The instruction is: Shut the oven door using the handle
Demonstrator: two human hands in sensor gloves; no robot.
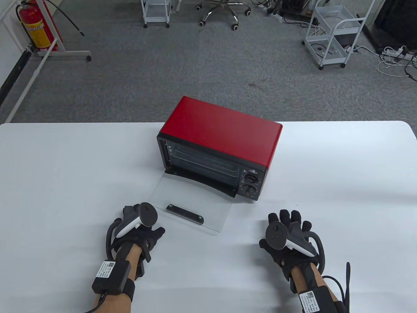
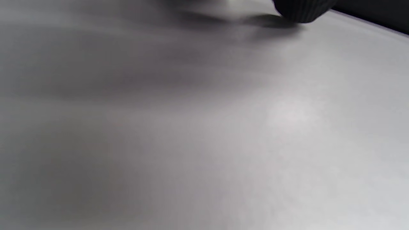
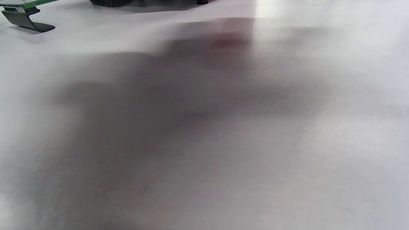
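A red toaster oven [image 1: 221, 130] stands on the white table [image 1: 65, 179], turned a little to the left. Its glass door [image 1: 192, 203] lies folded down flat toward me, with the black handle mount [image 1: 185, 214] near its front edge. My left hand [image 1: 140, 225] rests on the table just left of the door's front corner, holding nothing. My right hand [image 1: 290, 231] lies flat on the table to the right of the door, fingers spread, holding nothing. The handle [image 3: 27, 20] shows at the top left of the right wrist view. A fingertip [image 2: 302, 11] shows in the left wrist view.
The oven's two black knobs [image 1: 250, 184] sit on its right front panel. Beyond the table's far edge are grey carpet, a fire extinguisher [image 1: 34, 26], white wire carts [image 1: 335, 36] and an office chair base [image 1: 224, 13].
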